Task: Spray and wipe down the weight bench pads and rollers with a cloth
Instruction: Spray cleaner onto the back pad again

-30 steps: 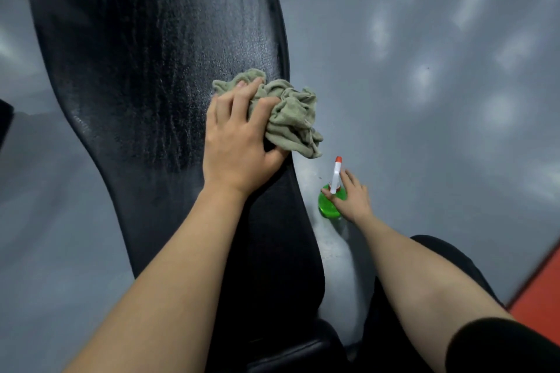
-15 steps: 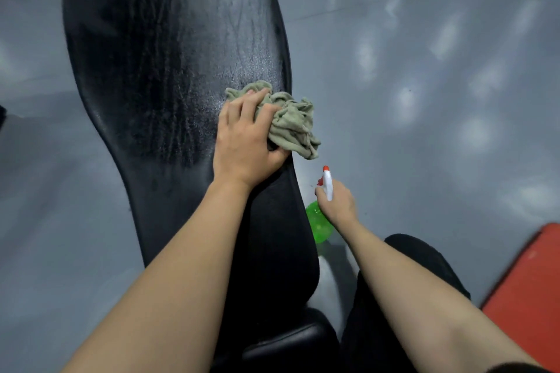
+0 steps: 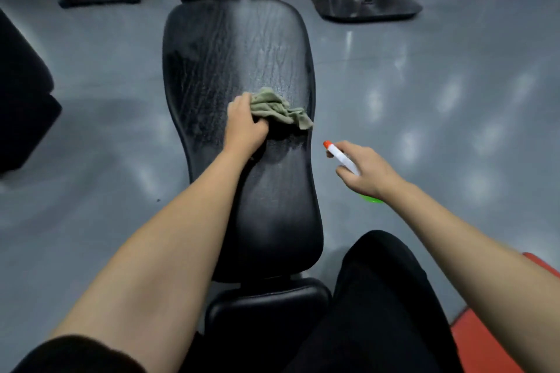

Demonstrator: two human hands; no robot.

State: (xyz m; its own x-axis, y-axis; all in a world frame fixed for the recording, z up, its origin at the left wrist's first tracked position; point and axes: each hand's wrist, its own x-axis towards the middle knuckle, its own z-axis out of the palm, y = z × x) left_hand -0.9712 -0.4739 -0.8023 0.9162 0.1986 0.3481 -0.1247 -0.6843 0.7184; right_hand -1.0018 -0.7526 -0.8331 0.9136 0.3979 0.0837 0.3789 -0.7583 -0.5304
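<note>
My left hand (image 3: 244, 124) presses a crumpled green cloth (image 3: 280, 109) on the black bench back pad (image 3: 239, 51). My right hand (image 3: 368, 171) holds a green spray bottle (image 3: 342, 159) with an orange nozzle beside the pad, over the grey floor (image 3: 424, 94).

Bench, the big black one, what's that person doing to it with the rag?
A person is cleaning the weight bench. Their left hand grips a crumpled green cloth and presses it on the long black back pad, near its right edge. Their right hand holds a spray bottle with an orange tip, off to the right of the bench above the grey floor. The pad looks streaky and damp around the cloth.
</note>
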